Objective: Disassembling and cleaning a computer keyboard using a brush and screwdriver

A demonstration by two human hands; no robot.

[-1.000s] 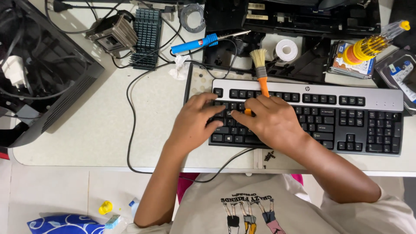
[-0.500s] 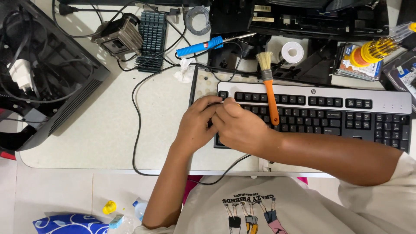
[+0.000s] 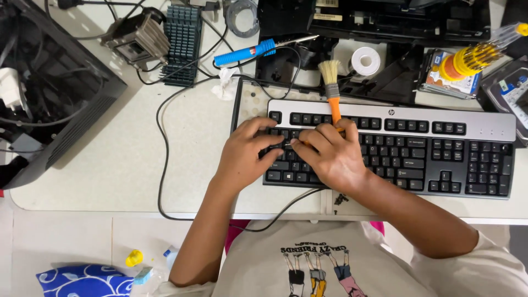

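- Orange-handled brush point(image 3: 331, 91): light, stiff handle, soft bristles; right hand point(image 3: 330, 157) grips it low.
- Left hand point(image 3: 246, 157) rests curled, grasping nothing, on the rigid black keyboard point(image 3: 418, 148).

The keyboard point(image 3: 407, 148) is black with a silver top strip and lies flat and level across the desk point(image 3: 137, 159), its black cable looping off the front edge. The brush point(image 3: 331, 91) has an orange handle and pale bristles; it rests over the upper key rows, bristles pointing away.
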